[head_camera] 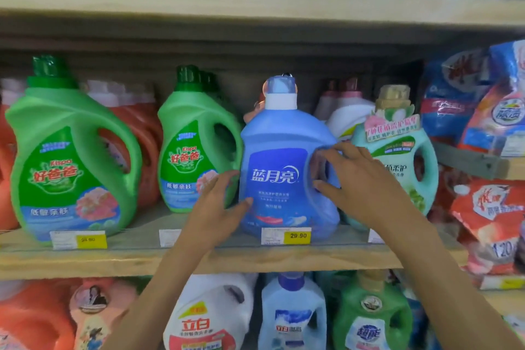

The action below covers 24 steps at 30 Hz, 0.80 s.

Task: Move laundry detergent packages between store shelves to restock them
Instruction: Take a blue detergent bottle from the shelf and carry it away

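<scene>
Head: blue jug [272,133] between hands [213,209] [362,183]

The wooden shelf [136,257] carries a row of upright detergent bottles: a left green bottle [71,156], a second green bottle [196,150], a blue bottle [278,167], a teal bottle [403,150] just beside it, and orange bottles [147,145] behind. Yellow price tags [298,235] sit on its front edge.

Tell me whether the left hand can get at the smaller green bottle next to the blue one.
Probably yes. The left hand rests against the side of the blue bottle, right beside the smaller green bottle, and nothing stands between them.
</scene>
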### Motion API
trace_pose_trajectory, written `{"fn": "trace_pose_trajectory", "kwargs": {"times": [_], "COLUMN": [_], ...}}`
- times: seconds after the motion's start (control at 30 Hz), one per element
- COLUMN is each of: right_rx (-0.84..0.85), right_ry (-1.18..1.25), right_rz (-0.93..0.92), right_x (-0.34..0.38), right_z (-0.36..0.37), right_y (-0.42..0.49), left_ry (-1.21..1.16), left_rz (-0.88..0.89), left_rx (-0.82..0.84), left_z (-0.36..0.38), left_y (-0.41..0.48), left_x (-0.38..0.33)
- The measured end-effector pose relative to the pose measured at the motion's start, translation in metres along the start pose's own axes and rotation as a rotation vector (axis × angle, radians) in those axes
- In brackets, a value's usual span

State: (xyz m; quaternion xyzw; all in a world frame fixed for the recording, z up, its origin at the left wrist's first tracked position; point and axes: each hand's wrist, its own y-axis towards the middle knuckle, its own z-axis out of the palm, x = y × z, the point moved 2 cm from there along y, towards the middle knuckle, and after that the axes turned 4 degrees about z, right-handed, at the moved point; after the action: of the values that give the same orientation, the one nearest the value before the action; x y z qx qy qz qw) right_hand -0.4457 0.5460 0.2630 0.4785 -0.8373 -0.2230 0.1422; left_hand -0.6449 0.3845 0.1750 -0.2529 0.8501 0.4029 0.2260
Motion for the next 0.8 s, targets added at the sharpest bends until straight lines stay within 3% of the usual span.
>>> {"fn": "trace_pose_trajectory", "kwargs": {"times": [0.2, 0.53, 0.8], "right_rx": [-0.119, -0.006, 0.088], "right_ry": [0.168, 0.332, 0.513], "right_rz": [-0.074, -0.169, -0.166], "right_x": [-0.014, -0.013, -0.013], "right_z": [-0.003, 0.010, 0.019], "right_y": [0.033, 0.073, 0.094], "left_ry": [-0.212, -0.508, -0.487], "left_rz": [-0.035, -0.071, -0.052], "left_rx": [-0.004, 0.212, 0.334], "left_z": [0.012, 0.022, 0.020], "left_y": [0.020, 0.045, 0.050], "left_x": [0.003, 0.008, 0.007]}}
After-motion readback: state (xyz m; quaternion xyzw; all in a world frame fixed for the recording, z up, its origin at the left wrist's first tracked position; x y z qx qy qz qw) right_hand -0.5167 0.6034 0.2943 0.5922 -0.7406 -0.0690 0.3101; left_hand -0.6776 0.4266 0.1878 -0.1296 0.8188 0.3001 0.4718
